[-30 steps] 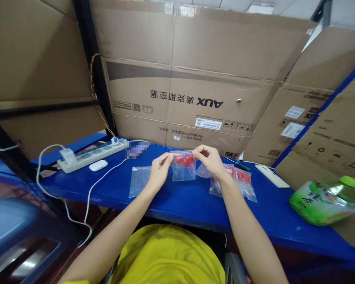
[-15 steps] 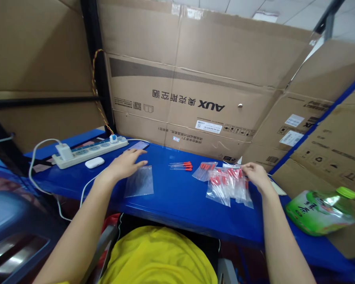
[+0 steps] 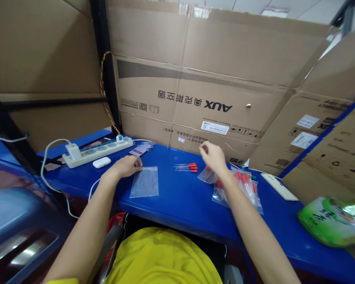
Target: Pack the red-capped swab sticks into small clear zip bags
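Observation:
My left hand (image 3: 127, 166) has its fingers pinched at the upper left corner of a flat clear zip bag (image 3: 145, 183) lying on the blue table. My right hand (image 3: 214, 156) is raised over the table with its fingers curled closed, and nothing shows in them. To its lower left lie a few droppers (image 3: 192, 167) with red bulbs and thin clear tubes, side by side. Beneath my right hand and forearm, and partly hidden by them, is a pile of clear bags (image 3: 248, 183) with red-bulbed droppers inside.
At the left are a white power strip (image 3: 99, 150), a white earphone case (image 3: 101, 162) and a phone (image 3: 138, 150). A pale flat bar (image 3: 279, 186) and a green bottle (image 3: 333, 221) lie at the right. Cardboard (image 3: 225, 79) walls the table's back.
My right hand has left the pile of bagged droppers and moved left and up, its fingers curling. My left hand's spread fingers have closed at the empty bag's corner. The view has shifted slightly.

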A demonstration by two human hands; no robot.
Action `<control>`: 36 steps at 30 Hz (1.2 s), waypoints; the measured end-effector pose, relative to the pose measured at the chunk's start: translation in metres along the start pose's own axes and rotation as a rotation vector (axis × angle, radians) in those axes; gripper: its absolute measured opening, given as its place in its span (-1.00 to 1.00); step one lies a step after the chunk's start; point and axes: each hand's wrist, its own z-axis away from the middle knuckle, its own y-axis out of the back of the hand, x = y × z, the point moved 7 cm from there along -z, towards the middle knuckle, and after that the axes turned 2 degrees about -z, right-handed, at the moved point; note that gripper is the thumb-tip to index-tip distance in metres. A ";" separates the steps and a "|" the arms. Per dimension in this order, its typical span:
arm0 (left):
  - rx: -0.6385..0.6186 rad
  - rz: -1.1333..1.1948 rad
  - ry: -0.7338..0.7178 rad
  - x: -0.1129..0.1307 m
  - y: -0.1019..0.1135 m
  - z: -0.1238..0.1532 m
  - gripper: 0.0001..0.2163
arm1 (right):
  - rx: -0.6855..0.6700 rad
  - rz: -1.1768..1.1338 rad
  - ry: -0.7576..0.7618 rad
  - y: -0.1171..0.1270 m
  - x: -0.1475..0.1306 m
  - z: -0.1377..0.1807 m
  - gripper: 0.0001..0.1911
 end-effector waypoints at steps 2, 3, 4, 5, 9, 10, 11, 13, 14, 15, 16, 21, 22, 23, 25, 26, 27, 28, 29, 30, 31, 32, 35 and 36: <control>-0.017 0.013 -0.033 0.005 -0.004 -0.001 -0.89 | -0.081 -0.044 0.174 -0.040 -0.046 0.003 -0.82; -0.020 0.026 -0.058 0.009 -0.005 -0.002 -0.90 | -0.133 -0.072 0.254 -0.060 -0.065 0.008 -0.82; -0.016 0.048 -0.093 0.013 -0.005 -0.002 -0.90 | -0.181 -0.106 0.315 -0.078 -0.081 0.012 -0.80; -0.002 0.072 -0.138 0.018 -0.004 -0.002 -0.90 | -0.216 -0.151 0.353 -0.093 -0.093 0.017 -0.77; 0.188 0.115 -0.365 0.047 0.010 0.003 -0.84 | -0.324 -0.389 0.387 -0.130 -0.114 0.031 -0.75; 0.241 0.112 -0.399 0.054 0.014 0.005 -0.83 | -0.333 -0.450 0.361 -0.134 -0.114 0.033 -0.78; 0.289 0.110 -0.426 0.062 0.017 0.008 -0.82 | -0.330 -0.502 0.320 -0.137 -0.111 0.035 -0.82; 0.390 0.111 -0.460 0.078 0.023 0.013 -0.84 | -0.289 -0.566 0.202 -0.140 -0.103 0.036 -0.87; 0.453 0.115 -0.465 0.085 0.027 0.017 -0.83 | -0.258 -0.584 0.138 -0.140 -0.097 0.036 -0.88; 0.520 0.118 -0.453 0.092 0.030 0.020 -0.80 | -0.224 -0.601 0.078 -0.139 -0.092 0.036 -0.90; 0.573 0.123 -0.433 0.098 0.032 0.024 -0.78 | -0.187 -0.622 0.022 -0.138 -0.088 0.036 -0.91; 0.537 0.267 -0.154 0.109 0.021 0.023 -0.77 | 0.022 -0.672 -0.077 -0.115 -0.078 0.038 -0.87; 0.488 0.284 -0.131 0.111 0.015 0.021 -0.72 | 0.049 -0.645 -0.050 -0.110 -0.079 0.039 -0.85; 0.444 0.300 -0.135 0.114 0.010 0.019 -0.68 | 0.063 -0.616 -0.018 -0.105 -0.082 0.040 -0.84; 0.399 0.322 -0.189 0.120 0.003 0.017 -0.66 | 0.061 -0.585 0.029 -0.099 -0.087 0.044 -0.83; 0.400 0.326 -0.218 0.122 0.002 0.017 -0.67 | 0.052 -0.590 0.036 -0.098 -0.088 0.045 -0.82; 0.407 0.323 -0.243 0.124 0.002 0.017 -0.69 | 0.043 -0.607 0.037 -0.098 -0.089 0.046 -0.82; 0.415 0.316 -0.260 0.124 0.002 0.017 -0.71 | 0.032 -0.630 0.037 -0.099 -0.089 0.047 -0.82; 0.420 0.310 -0.273 0.124 0.002 0.017 -0.72 | 0.023 -0.657 0.038 -0.100 -0.089 0.047 -0.81; 0.417 0.308 -0.287 0.124 0.002 0.016 -0.73 | 0.015 -0.688 0.039 -0.101 -0.090 0.048 -0.81; 0.407 0.312 -0.305 0.124 0.002 0.016 -0.73 | 0.007 -0.724 0.042 -0.103 -0.090 0.048 -0.81; 0.398 0.317 -0.327 0.124 0.001 0.015 -0.73 | -0.004 -0.767 0.045 -0.105 -0.090 0.048 -0.80; 0.383 0.319 -0.390 0.124 0.000 0.013 -0.70 | -0.062 -0.893 0.038 -0.111 -0.091 0.048 -0.76; 0.380 0.314 -0.402 0.124 -0.001 0.013 -0.69 | -0.081 -0.918 0.032 -0.113 -0.091 0.048 -0.74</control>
